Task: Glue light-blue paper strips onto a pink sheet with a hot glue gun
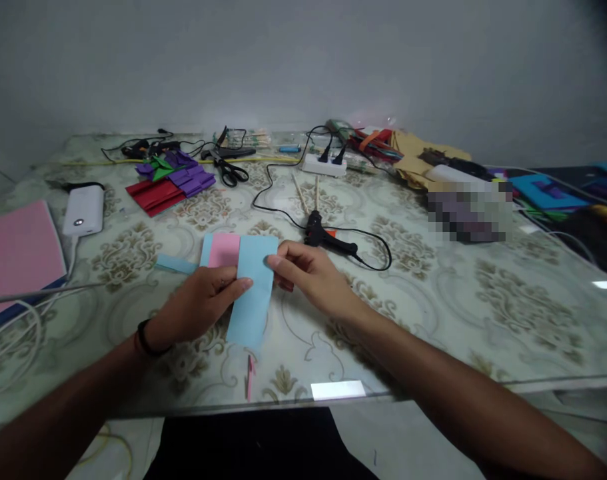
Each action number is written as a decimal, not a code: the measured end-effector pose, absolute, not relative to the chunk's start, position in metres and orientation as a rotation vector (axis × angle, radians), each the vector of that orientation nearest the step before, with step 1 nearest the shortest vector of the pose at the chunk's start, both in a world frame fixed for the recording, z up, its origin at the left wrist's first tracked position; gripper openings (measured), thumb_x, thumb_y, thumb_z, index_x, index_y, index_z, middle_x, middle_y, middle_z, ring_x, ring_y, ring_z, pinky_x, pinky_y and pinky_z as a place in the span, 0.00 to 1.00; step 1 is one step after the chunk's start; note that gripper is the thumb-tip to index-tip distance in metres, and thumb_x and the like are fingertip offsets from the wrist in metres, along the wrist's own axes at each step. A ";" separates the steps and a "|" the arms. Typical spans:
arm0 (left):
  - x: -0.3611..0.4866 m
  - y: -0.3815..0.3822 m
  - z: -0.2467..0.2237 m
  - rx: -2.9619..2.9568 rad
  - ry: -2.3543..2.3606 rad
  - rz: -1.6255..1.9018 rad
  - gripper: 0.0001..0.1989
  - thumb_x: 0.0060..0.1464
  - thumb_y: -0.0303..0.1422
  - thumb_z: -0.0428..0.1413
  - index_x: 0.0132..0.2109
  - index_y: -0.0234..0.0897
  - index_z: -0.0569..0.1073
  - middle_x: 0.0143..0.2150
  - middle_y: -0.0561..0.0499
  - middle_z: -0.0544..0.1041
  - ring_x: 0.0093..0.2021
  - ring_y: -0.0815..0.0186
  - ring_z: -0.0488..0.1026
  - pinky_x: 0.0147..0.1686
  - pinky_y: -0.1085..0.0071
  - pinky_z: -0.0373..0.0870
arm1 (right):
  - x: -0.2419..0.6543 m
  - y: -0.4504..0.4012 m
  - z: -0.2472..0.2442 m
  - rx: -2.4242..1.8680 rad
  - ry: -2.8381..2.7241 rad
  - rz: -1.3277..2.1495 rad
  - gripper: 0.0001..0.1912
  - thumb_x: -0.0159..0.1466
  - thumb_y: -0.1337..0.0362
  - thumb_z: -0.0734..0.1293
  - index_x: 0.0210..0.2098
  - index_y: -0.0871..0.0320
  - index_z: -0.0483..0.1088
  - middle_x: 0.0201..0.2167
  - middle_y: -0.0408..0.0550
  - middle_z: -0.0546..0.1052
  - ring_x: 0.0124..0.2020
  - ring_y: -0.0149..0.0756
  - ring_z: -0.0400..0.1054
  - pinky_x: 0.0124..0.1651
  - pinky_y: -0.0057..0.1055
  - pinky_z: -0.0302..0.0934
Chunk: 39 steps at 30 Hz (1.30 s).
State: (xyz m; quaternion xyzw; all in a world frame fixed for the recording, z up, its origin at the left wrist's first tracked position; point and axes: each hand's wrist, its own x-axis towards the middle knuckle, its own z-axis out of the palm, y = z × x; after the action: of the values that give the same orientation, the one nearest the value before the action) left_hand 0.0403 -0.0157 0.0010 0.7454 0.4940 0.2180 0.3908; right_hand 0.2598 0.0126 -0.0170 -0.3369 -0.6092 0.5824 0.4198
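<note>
A light blue piece of paper (252, 293) is held upright between both hands above the table. My left hand (203, 297) grips its left side, thumb on the front face. At the upper right edge, my right hand (308, 273) pinches the same paper between thumb and fingers. Behind it, beside my left hand, shows a pink piece of paper (224, 251) with a strip of blue along its left. A narrow blue paper strip (176, 264) lies left of these. Close to the front table edge is a small pink paper scrap (250, 377).
A black glue gun (328, 237) rests beyond my right hand, its cord curling right. Scissors (228, 170), folded coloured paper (176, 183) and a white power strip (324, 165) lie farther back. At left are a white power bank (84, 210) and pink sheets (20, 250).
</note>
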 end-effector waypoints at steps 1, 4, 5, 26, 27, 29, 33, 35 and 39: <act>0.040 -0.015 0.001 1.895 1.262 0.569 0.21 0.67 0.45 0.49 0.28 0.38 0.64 0.23 0.58 0.59 0.24 0.70 0.56 0.24 0.72 0.52 | 0.260 0.013 -0.017 -0.856 -1.578 1.443 0.24 0.66 0.45 0.73 0.27 0.57 0.68 0.22 0.38 0.67 0.23 0.28 0.59 0.28 0.29 0.52; 0.038 -0.013 0.000 1.885 1.256 0.555 0.21 0.67 0.46 0.49 0.29 0.38 0.65 0.23 0.58 0.60 0.24 0.70 0.58 0.23 0.73 0.53 | 0.259 0.012 -0.019 -0.882 -1.652 1.343 0.24 0.67 0.45 0.71 0.26 0.57 0.67 0.23 0.39 0.68 0.24 0.28 0.58 0.29 0.29 0.52; 0.037 -0.013 0.000 1.881 1.248 0.535 0.21 0.67 0.46 0.49 0.29 0.38 0.66 0.23 0.58 0.60 0.24 0.70 0.58 0.23 0.73 0.53 | 0.259 0.011 -0.019 -0.889 -1.658 1.318 0.24 0.68 0.46 0.71 0.27 0.57 0.67 0.23 0.39 0.68 0.24 0.28 0.58 0.29 0.29 0.52; 0.037 -0.012 0.004 1.913 1.212 0.667 0.18 0.66 0.39 0.53 0.27 0.37 0.68 0.22 0.58 0.64 0.21 0.72 0.60 0.22 0.74 0.57 | 0.259 0.007 -0.020 -0.910 -1.897 1.205 0.21 0.70 0.52 0.68 0.25 0.57 0.67 0.22 0.40 0.68 0.25 0.29 0.57 0.31 0.29 0.51; 0.037 -0.012 0.004 1.920 1.214 0.675 0.18 0.65 0.39 0.53 0.27 0.37 0.67 0.21 0.59 0.63 0.21 0.72 0.59 0.22 0.74 0.56 | 0.260 0.006 -0.019 -0.912 -1.896 1.180 0.21 0.70 0.52 0.68 0.26 0.57 0.67 0.22 0.40 0.68 0.25 0.29 0.58 0.31 0.29 0.51; 0.037 -0.012 0.004 1.937 1.225 0.700 0.19 0.65 0.38 0.54 0.26 0.37 0.66 0.21 0.59 0.62 0.21 0.72 0.58 0.21 0.74 0.55 | 0.260 0.006 -0.019 -0.916 -1.899 1.167 0.21 0.71 0.52 0.67 0.26 0.58 0.67 0.23 0.40 0.68 0.26 0.29 0.58 0.31 0.29 0.51; 0.038 -0.012 0.005 1.949 1.273 0.727 0.19 0.65 0.39 0.54 0.26 0.38 0.65 0.21 0.58 0.64 0.21 0.72 0.59 0.21 0.74 0.54 | 0.260 0.008 -0.020 -0.890 -1.986 1.234 0.25 0.72 0.49 0.65 0.24 0.58 0.65 0.21 0.39 0.65 0.24 0.28 0.55 0.30 0.29 0.50; 0.038 -0.013 0.005 1.945 1.283 0.734 0.19 0.65 0.39 0.53 0.26 0.38 0.64 0.21 0.58 0.63 0.20 0.72 0.58 0.20 0.74 0.53 | 0.260 0.008 -0.019 -0.899 -2.017 1.193 0.26 0.72 0.48 0.66 0.23 0.57 0.65 0.21 0.38 0.64 0.24 0.27 0.54 0.30 0.29 0.49; 0.039 -0.013 0.006 1.956 1.300 0.765 0.20 0.65 0.39 0.53 0.25 0.39 0.62 0.19 0.59 0.60 0.19 0.72 0.56 0.19 0.74 0.50 | 0.258 0.006 -0.019 -0.923 -2.007 1.167 0.25 0.72 0.49 0.66 0.23 0.58 0.66 0.21 0.38 0.64 0.24 0.28 0.55 0.30 0.29 0.49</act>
State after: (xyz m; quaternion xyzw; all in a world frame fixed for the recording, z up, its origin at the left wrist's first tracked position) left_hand 0.0385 -0.0133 0.0061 0.7478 0.4968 0.2923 0.3295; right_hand 0.2584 0.0057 -0.0190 -0.3504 -0.7622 0.4431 0.3160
